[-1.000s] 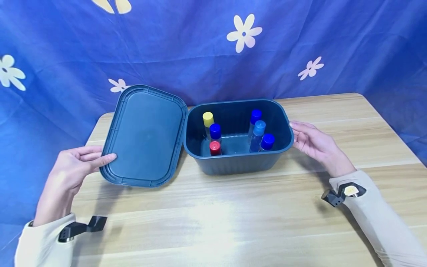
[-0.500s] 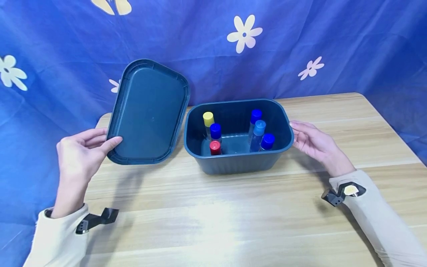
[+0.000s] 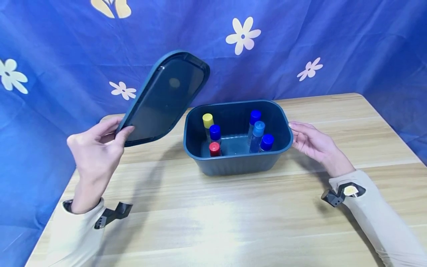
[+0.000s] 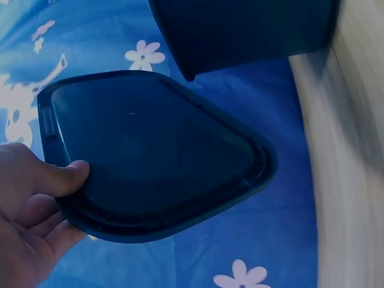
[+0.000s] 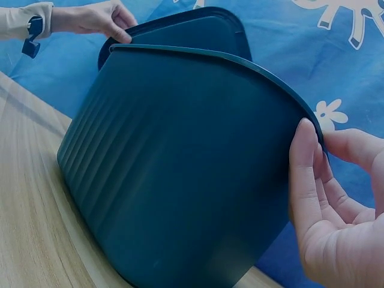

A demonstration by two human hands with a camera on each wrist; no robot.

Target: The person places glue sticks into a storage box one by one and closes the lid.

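My left hand (image 3: 100, 148) pinches one edge of a dark teal plastic lid (image 3: 166, 94) between thumb and fingers. The lid is raised off the table and steeply tilted, left of and above a matching open storage box (image 3: 240, 163). In the left wrist view the thumb lies on the ridged face of the lid (image 4: 156, 144). With thumb and fingertips, my right hand (image 3: 313, 144) holds the right end of the box at its rim. Standing in the box are several clear bottles, among them ones with a yellow cap (image 3: 208, 119), a red cap (image 3: 215, 149) and a light blue cap (image 3: 258, 128).
The box stands on a wood-grain table (image 3: 213, 211) near its back edge. Behind it hangs a blue curtain (image 3: 273, 48) with white flowers. A wrist camera (image 3: 113, 215) juts from the left sleeve, and another camera (image 3: 333, 197) from the right one.
My left hand has lifted the lid up and to the right, tilting it steeper toward the box. The right hand, box and bottles stay where they were.
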